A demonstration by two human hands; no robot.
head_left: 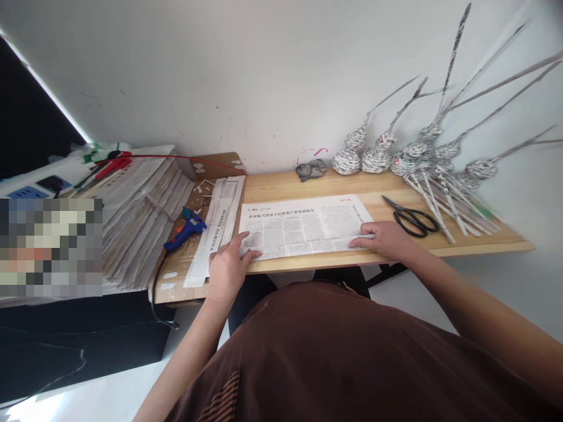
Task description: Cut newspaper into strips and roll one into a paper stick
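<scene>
A folded newspaper sheet (303,225) lies flat on the wooden table (484,237), close to its near edge. My left hand (229,264) rests on the sheet's near left corner, fingers stretched out and pressing down. My right hand (385,239) lies on the sheet's near right corner, fingers flat and pointing left. Neither hand holds anything. Black scissors (411,218) lie just right of my right hand.
A narrow newspaper strip (217,225) and a blue glue gun (187,228) lie to the left, beside a tall pile of newspapers (141,217). Rolled-paper gourd figures (378,155) and several paper sticks (444,205) fill the back right. A grey crumpled lump (310,169) sits by the wall.
</scene>
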